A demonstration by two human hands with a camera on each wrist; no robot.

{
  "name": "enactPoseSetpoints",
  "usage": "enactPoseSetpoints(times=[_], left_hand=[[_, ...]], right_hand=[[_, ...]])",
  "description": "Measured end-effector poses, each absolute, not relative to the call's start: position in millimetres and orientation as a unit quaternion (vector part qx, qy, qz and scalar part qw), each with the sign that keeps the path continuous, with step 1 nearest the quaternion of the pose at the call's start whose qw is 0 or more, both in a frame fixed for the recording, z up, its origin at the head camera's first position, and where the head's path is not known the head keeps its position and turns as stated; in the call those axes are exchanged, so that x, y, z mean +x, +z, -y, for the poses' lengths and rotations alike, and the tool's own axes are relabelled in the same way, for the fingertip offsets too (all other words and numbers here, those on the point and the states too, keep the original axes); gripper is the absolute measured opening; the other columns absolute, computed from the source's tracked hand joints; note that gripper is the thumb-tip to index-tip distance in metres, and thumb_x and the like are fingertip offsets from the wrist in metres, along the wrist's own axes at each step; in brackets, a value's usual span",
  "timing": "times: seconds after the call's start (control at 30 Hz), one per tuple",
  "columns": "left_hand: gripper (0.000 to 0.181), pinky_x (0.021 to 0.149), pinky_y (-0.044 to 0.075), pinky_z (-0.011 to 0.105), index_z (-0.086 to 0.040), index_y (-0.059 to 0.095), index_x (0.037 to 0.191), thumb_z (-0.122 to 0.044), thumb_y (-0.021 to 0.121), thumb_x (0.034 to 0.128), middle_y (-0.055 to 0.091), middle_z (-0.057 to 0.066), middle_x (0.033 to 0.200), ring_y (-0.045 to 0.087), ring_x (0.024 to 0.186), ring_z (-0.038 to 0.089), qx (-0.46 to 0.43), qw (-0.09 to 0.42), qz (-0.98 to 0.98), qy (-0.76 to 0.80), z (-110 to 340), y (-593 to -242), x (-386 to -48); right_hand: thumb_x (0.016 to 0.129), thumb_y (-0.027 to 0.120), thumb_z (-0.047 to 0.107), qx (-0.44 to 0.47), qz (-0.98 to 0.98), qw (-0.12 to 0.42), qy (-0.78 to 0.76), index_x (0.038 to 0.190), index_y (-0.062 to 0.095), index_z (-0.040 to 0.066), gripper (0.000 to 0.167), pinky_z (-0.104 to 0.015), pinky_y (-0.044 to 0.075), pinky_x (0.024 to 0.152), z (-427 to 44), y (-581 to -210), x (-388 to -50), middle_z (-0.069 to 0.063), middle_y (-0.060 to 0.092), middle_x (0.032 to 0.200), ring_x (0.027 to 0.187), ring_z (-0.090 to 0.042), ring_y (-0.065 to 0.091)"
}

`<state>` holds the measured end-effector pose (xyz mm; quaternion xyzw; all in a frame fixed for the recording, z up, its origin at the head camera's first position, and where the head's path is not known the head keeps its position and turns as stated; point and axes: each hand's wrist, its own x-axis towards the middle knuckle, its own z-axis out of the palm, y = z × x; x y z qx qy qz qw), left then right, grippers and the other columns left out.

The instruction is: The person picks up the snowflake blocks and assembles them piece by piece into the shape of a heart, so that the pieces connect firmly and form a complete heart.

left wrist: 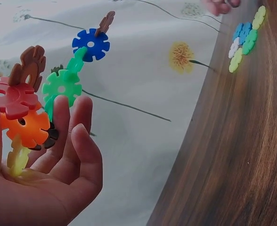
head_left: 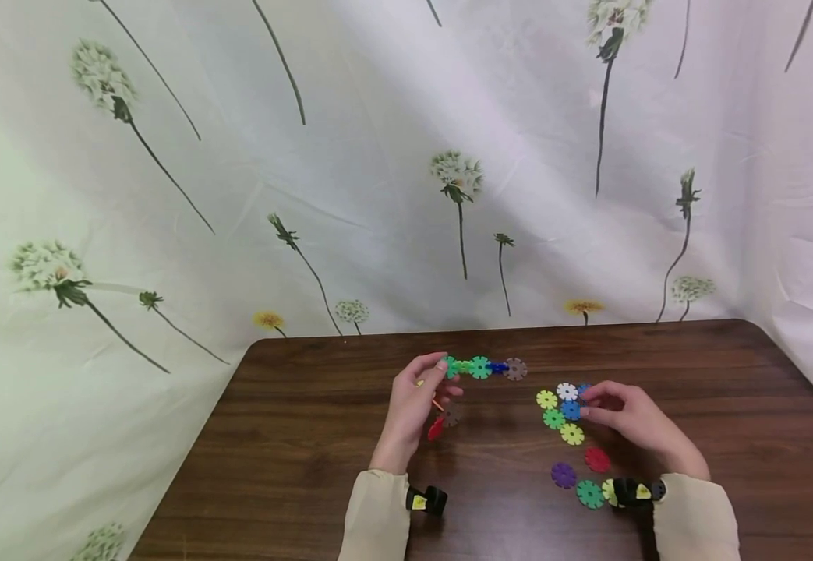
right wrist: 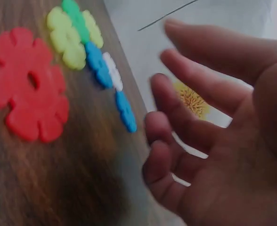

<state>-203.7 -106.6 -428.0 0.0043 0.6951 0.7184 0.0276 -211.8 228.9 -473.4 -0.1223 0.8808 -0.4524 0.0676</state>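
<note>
My left hand grips a chain of interlocked notched plastic discs. In the left wrist view the chain runs through a yellow disc, an orange disc, a red disc, a brown one, green ones and a blue disc; parts are hidden by the fingers. Above the table at the right, my right hand holds nothing, its fingers apart and loosely bent. Closest to its fingertips in the head view are two blue discs, lying by a white disc.
Yellow discs and a light green disc lie beside the blue ones. Nearer on the wooden table are a red disc, a purple disc and a green disc. A flower-printed cloth hangs behind.
</note>
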Motion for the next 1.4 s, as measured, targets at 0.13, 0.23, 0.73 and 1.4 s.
enactPoseSetpoints(times=[0.13,0.23,0.73,1.4], left_hand=[[0.037,0.074,0.051,0.027,-0.009,0.057,0.128,-0.032,0.056,0.0981,0.069,0.012,0.100,0.071,0.082,0.021,0.005,0.027,-0.695,0.718,107,-428,-203],[0.038,0.074,0.051,0.027,-0.009,0.057,0.128,-0.032,0.056,0.0982,0.069,0.012,0.100,0.071,0.083,0.021,0.003,0.027,-0.696,0.718,107,-428,-203],[0.040,0.074,0.051,0.026,-0.007,0.055,0.130,-0.032,0.055,0.0984,0.068,0.018,0.105,0.071,0.083,0.021,0.006,0.026,-0.700,0.714,108,-430,-204],[0.036,0.072,0.051,0.026,-0.008,0.057,0.128,-0.030,0.055,0.0988,0.070,0.015,0.102,0.070,0.083,0.021,0.006,0.025,-0.698,0.715,107,-431,-205]], right_hand=[[0.083,0.074,0.021,-0.165,-0.874,0.108,-0.445,0.102,0.066,0.004,0.027,-0.023,0.047,0.066,-227,-477,-212,-0.005,0.064,0.090,0.077,-0.005,0.054],[0.078,0.078,0.020,-0.173,-0.877,0.117,-0.434,0.097,0.066,0.005,0.027,-0.023,0.044,0.066,-223,-479,-212,-0.005,0.061,0.088,0.077,-0.006,0.051],[0.069,0.084,0.018,-0.145,-0.915,0.106,-0.361,0.087,0.063,0.007,0.029,-0.030,0.042,0.065,-209,-473,-208,-0.003,0.058,0.081,0.075,-0.015,0.048],[0.086,0.068,0.008,-0.177,-0.890,0.065,-0.415,0.091,0.054,0.010,0.014,-0.023,0.040,0.062,-225,-480,-210,0.001,0.055,0.075,0.068,-0.005,0.048]])
